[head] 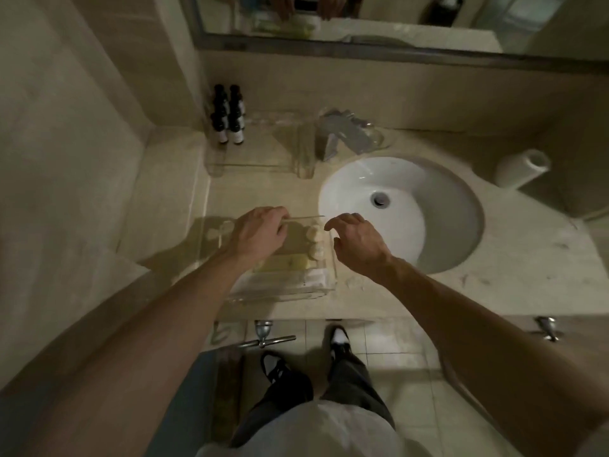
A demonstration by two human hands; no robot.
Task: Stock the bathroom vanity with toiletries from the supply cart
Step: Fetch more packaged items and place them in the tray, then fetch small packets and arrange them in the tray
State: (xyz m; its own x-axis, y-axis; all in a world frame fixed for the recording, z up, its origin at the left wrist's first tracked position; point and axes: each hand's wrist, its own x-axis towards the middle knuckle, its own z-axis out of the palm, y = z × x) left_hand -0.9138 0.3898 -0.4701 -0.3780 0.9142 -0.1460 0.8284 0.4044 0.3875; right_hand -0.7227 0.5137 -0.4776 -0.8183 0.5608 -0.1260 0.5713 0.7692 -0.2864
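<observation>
I see L hand (260,234) pinching a thin stick over the clear acrylic tray (316,288) w/ small tubes; R hand (357,240) released, fingers spread, beside sink (438,225).

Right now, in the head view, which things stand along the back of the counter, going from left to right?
dark bottles → clear acrylic tray → faucet → white paper roll
</observation>
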